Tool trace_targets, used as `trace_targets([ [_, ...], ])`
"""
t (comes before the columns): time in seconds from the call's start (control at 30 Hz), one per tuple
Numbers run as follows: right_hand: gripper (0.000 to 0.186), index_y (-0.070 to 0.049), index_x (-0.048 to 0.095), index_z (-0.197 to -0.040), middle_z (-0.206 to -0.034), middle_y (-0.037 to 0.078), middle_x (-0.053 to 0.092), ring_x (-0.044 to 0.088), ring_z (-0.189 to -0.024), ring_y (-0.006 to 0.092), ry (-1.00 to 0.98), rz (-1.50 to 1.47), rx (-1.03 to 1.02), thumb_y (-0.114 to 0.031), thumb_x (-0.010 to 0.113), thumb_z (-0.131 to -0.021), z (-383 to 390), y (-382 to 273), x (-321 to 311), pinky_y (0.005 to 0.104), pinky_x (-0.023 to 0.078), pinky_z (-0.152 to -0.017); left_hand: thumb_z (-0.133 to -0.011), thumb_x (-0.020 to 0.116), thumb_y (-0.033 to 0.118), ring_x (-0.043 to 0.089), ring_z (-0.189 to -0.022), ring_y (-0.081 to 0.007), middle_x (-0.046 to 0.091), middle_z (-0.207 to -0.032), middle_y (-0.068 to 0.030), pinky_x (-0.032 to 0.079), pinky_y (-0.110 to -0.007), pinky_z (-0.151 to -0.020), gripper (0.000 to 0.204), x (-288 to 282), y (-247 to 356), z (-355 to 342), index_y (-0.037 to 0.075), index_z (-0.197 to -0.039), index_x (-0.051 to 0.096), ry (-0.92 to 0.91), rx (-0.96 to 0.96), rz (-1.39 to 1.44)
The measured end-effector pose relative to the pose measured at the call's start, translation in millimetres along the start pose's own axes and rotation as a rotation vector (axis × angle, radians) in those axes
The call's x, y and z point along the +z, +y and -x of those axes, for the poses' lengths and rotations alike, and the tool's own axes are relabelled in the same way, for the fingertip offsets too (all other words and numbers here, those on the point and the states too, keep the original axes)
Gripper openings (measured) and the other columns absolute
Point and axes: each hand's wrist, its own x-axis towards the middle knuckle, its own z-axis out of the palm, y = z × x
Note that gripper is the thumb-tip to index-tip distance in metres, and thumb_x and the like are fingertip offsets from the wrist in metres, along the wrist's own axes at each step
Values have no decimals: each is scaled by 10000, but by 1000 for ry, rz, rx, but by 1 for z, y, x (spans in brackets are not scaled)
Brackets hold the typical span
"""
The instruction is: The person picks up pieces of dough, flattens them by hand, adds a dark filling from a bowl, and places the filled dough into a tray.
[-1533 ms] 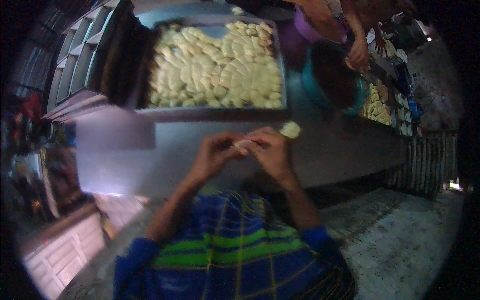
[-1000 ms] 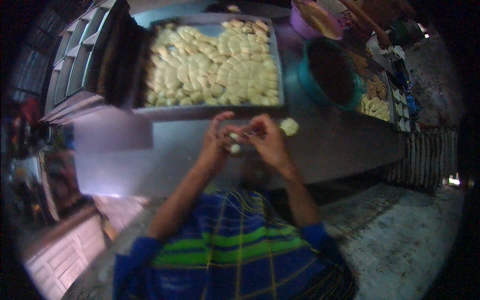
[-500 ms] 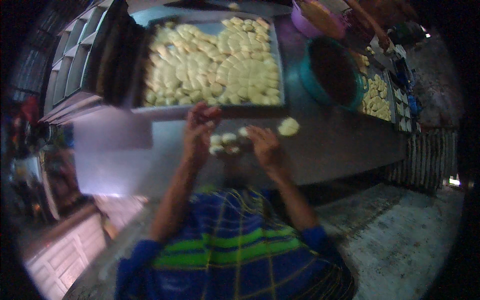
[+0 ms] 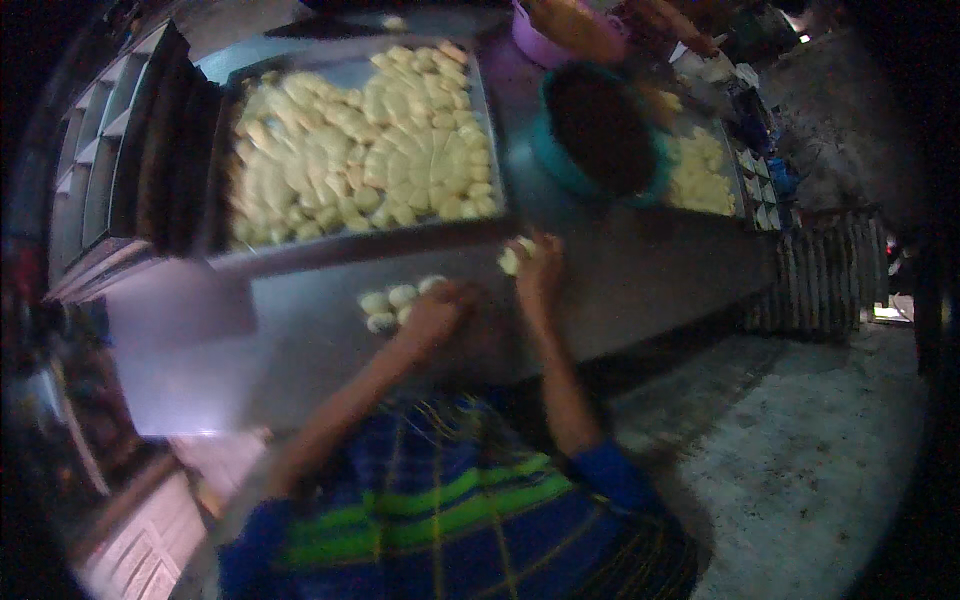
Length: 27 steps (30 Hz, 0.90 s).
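Observation:
My left hand [image 4: 445,308] is low over the metal table [image 4: 280,330], just right of several small pale dough balls [image 4: 402,297]; its fingers look curled but are blurred, and I cannot see what they hold. Farther right, my right hand [image 4: 540,262] has its fingers on a pale dough lump [image 4: 513,257], gripping it. Above both hands lies a large metal tray [image 4: 492,150] covered with shaped dough pieces [image 4: 300,160].
A dark-filled teal tub [image 4: 657,170], a purple basin [image 4: 530,35] and another dough tray [image 4: 700,175] are at right. A co-worker's arm [image 4: 665,20] shows top right. Compartmented boxes [image 4: 100,130] stand left; corrugated metal [image 4: 820,270] is at right.
My left hand has come down and right, beside the small dough balls now left on the table. My right hand has moved from them onto the larger lump. The whole view has shifted leftward.

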Motion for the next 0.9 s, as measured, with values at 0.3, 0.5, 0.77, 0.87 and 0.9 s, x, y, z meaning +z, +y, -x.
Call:
trace_targets([
  [0.3, 240, -8, 724, -998, -917, 174, 721, 696, -861, 316, -105, -212, -5, -45, 724, -760, -39, 42, -5, 364, 542, -782, -858, 522, 117, 400, -1386, -352, 436, -1456, -241, 336, -412, -1157, 587, 91, -22, -76, -86, -1400, 423, -74, 429, -815],
  [0.5, 214, 8, 691, -1060, -1017, 106, 706, 659, -928, 161, 177, -675, 177, -51, 722, -857, -61, 35, -61, 309, 526, -816, -869, 518, 124, 413, -1376, -345, 436, -1458, -236, 339, -420, -1156, 575, 91, -34, -72, -88, -1395, 426, -22, 453, -798],
  [0.77, 250, 33, 672, -1114, -1065, 109, 686, 639, -981, 160, 267, -1208, 258, -81, 714, -896, -48, -18, -135, 299, 516, -876, -1002, 479, 258, 467, -1327, -329, 506, -1387, -222, 344, -437, -1130, 457, 44, 28, -71, -1, -1379, 467, 303, 233, -29],
  [0.87, 242, 43, 667, -1116, -1058, 99, 686, 642, -959, 158, 73, -1212, 293, -53, 691, -896, 2, -58, -121, 300, 517, -877, -1030, 427, 412, 478, -1307, -282, 522, -1367, -181, 359, -416, -1106, 527, 12, 64, -76, -9, -1340, 503, 507, 71, 769],
  [0.9, 228, 47, 665, -1114, -1054, 96, 685, 645, -948, 157, -2, -1240, 254, -16, 667, -895, 19, -73, -112, 304, 519, -876, -1035, 367, 453, 483, -1288, -248, 527, -1358, -163, 367, -413, -1094, 569, 5, 75, -73, -7, -1338, 510, 484, 109, 791],
])
